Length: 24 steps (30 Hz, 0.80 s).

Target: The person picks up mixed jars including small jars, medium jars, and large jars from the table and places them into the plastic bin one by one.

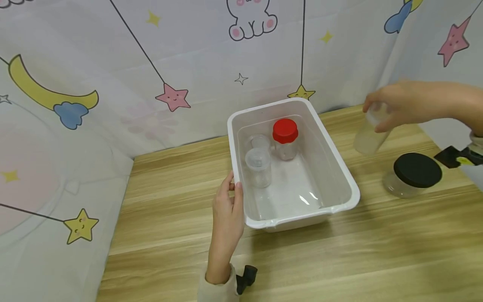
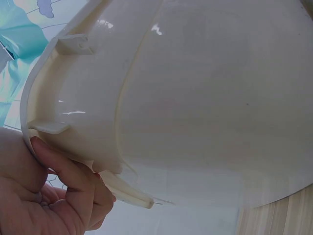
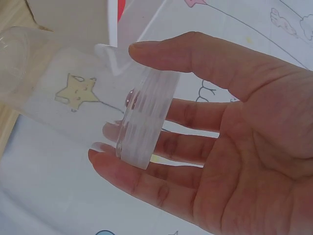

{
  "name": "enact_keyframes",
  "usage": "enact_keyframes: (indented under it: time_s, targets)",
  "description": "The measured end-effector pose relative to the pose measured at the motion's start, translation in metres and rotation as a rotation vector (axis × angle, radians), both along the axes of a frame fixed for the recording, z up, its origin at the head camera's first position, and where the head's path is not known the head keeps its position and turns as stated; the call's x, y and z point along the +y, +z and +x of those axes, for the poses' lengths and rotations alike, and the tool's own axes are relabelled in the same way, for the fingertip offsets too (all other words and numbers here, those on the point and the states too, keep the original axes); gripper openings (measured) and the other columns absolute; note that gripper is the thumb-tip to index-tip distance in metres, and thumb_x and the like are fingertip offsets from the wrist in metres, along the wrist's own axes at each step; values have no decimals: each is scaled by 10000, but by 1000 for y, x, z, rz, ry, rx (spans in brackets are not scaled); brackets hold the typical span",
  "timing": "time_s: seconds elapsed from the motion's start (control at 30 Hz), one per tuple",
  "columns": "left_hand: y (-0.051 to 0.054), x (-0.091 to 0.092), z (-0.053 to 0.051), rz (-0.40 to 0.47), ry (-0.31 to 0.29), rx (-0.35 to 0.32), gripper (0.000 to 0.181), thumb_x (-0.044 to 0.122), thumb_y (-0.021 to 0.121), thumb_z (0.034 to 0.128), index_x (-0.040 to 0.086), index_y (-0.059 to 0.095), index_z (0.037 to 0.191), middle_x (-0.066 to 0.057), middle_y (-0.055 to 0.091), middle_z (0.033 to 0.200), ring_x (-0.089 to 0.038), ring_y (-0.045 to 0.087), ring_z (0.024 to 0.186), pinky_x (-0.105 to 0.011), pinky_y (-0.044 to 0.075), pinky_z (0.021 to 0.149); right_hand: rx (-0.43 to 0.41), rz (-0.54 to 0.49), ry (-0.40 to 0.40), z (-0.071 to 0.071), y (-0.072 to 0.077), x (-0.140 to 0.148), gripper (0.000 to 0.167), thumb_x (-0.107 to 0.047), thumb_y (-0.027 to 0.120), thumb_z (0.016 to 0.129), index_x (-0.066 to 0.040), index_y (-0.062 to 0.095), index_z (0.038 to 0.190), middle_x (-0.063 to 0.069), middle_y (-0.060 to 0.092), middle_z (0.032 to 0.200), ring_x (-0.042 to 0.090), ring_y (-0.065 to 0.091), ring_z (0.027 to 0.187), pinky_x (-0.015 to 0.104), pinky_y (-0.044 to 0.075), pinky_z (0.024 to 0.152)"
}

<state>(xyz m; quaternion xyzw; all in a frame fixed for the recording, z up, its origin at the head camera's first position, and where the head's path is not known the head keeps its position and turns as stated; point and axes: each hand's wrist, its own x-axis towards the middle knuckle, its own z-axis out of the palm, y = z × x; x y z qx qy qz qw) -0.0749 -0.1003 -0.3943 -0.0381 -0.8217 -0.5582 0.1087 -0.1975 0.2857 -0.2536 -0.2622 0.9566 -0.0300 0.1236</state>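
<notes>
A white plastic tub point(image 1: 341, 167) stands on the wooden table, and my left hand point(image 1: 229, 207) grips its left rim. The left wrist view shows the fingers of that hand point(image 2: 68, 191) curled at the tub's edge, beside its outer wall point(image 2: 195, 98). To the right of the tub, my right hand point(image 1: 411, 105) holds a clear plastic jar point(image 1: 367, 136) by its translucent lid end, tilted above the table. Thumb and fingers go round the ribbed lid point(image 3: 151, 117) in the right wrist view. Inside the tub are a red-lidded jar point(image 1: 285, 134) and clear-lidded jars point(image 1: 258, 167).
A low clear jar with a black lid point(image 1: 416, 170) stands on the table point(image 1: 170, 209), right of the tub and below my right hand. Behind the table hangs a white cloth point(image 1: 203, 54) printed with stars and moons. More printed cloth borders the table's left side.
</notes>
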Motion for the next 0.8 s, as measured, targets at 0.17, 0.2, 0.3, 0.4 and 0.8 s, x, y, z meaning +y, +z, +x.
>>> enact_keyframes:
  time_s: [0.17, 0.2, 0.3, 0.4, 0.8]
  targets:
    - [1, 0, 0, 3, -5, -4, 460, 193, 448, 1082, -71, 415, 1457, -179, 560, 1047, -247, 720, 809, -431, 609, 692, 0, 1, 0, 1, 7, -5, 469, -159, 819, 818, 56, 604, 1174, 242, 643, 1109, 246, 611, 822, 411, 531, 676]
    - [2, 0, 0, 6, -6, -4, 460, 192, 447, 1082, -72, 414, 1457, -180, 559, 1048, -249, 720, 813, -440, 609, 695, 0, 6, -1, 1, 8, -6, 472, -161, 819, 817, 58, 603, 1176, 247, 642, 1108, 233, 600, 800, 397, 525, 662]
    - [2, 0, 0, 9, -8, -5, 459, 191, 444, 1083, -72, 414, 1457, -186, 556, 1052, -254, 720, 815, -459, 607, 699, 2, 18, 0, 1, 13, -7, 487, -162, 820, 816, 66, 597, 1184, 254, 641, 1099, 234, 606, 794, 395, 528, 653]
    - [2, 0, 0, 9, -9, -3, 459, 197, 442, 1084, -69, 415, 1457, -191, 557, 1057, -257, 720, 816, -454, 608, 697, 10, 20, 4, 0, 16, -7, 500, -164, 824, 813, 75, 594, 1188, 248, 647, 1081, 259, 622, 814, 406, 538, 658]
    - [0, 1, 0, 5, -8, -9, 463, 210, 443, 1085, -55, 415, 1463, -184, 560, 1063, -260, 723, 835, -349, 610, 688, 30, 48, 11, -8, 25, -1, 523, -219, 827, 821, 45, 592, 1207, 218, 656, 1083, 257, 625, 837, 420, 530, 686]
